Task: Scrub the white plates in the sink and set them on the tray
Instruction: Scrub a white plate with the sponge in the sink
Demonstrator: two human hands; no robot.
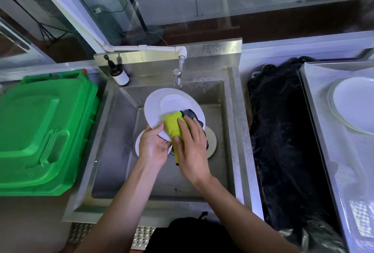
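Observation:
A white plate (162,104) is held tilted over the steel sink (121,151), below the tap. My left hand (153,147) grips its near rim, thumb on top. My right hand (191,149) presses a yellow-green and grey cloth (173,124) flat against the plate's lower right part. Under the hands lie two more plates (211,141) on the sink floor, mostly hidden. At the far right a steel tray (323,131) holds stacked white plates (356,103).
A green plastic bin (44,131) sits left of the sink. A brown soap bottle (119,74) stands at the sink's back left corner, the tap (178,78) behind the plate. A black bin bag (283,141) fills the gap between sink and tray.

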